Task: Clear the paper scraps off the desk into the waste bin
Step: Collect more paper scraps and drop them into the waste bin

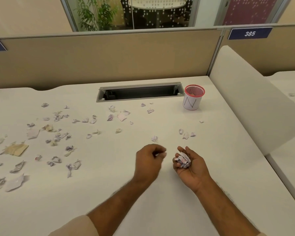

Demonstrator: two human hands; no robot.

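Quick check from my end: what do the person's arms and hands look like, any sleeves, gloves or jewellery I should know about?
Both hands are bare: no gloves on the left hand or the right hand, and no rings, watch or wristband show. The forearms are bare too. A light beige sleeve is pushed up the left arm near the bottom edge; a sliver of similar cloth shows at the right arm's lower end.

My pale cream desktop (pixel 143 193) backs onto a tan fabric partition (pixel 109 57) bearing a blue "385" plaque (pixel 249 33). Beyond: glass wall (pixel 143 12), green potted plant (pixel 92 14).
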